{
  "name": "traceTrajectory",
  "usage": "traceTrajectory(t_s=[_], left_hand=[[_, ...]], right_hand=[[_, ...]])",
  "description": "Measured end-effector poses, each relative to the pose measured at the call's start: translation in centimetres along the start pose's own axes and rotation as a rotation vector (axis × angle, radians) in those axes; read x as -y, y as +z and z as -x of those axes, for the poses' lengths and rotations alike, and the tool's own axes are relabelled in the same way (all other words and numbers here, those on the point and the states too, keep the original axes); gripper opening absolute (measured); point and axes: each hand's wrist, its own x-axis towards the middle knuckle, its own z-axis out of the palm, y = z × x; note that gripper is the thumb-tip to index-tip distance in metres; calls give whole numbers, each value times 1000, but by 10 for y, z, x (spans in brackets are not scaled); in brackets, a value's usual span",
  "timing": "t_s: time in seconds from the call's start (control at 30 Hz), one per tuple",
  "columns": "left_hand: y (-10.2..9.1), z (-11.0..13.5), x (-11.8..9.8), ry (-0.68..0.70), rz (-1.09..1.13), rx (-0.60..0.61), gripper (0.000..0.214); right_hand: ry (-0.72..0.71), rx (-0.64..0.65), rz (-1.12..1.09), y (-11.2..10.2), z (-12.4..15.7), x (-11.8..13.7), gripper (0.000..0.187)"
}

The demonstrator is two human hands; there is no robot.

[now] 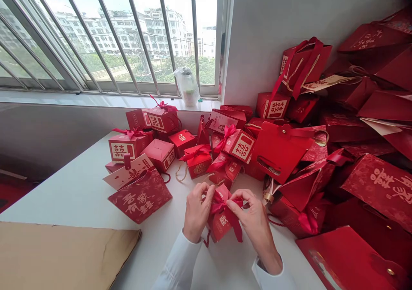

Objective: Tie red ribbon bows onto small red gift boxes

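Left hand [197,212] and right hand [255,222] each pinched the red ribbon [225,206] atop a small red box [220,229] standing on the white table [80,195] before the heap of boxes [279,152], apparently mid-bow; snugging it would call for an even, opposed pull.

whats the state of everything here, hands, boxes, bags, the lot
left hand: pinching the red ribbon
right hand: pinching the same ribbon
small red box: closed, between both hands
red ribbon: looped in a bow on the box
boxes behind: closed, bows tied
flat red bag: lying flat on the white table
red bags at right: heaped, tumbled
brown cardboard: lying flat
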Motion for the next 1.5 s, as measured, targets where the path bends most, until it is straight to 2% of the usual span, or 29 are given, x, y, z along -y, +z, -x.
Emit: traceTrajectory(t_s=[0.13, 0.63, 0.9, 1.0, 1.27, 1.4, 1.5], left_hand=[[0, 1, 3, -19, 13, -6, 37], [5, 4, 8, -82, 133, -76, 41], [-9, 1, 8, -31, 100, 146, 37], [-5, 2, 10, -32, 109, 109, 37], [9, 4, 19, -138, 348, -25, 46], [12, 6, 21, -145, 395, -65, 48], [9, 7, 17, -145, 362, -49, 46]], right_hand=[[19, -5, 80, -2, 2, 6, 14], [5, 19, 80, -1, 0, 9, 15], [10, 81, 33, -5, -1, 14, 19], [-10, 70, 42, -6, -1, 14, 18], [-87, 35, 193, -3, -1, 11, 16], [-75, 49, 196, -1, -3, 10, 17], [-35, 66, 144, -3, -4, 10, 17]])
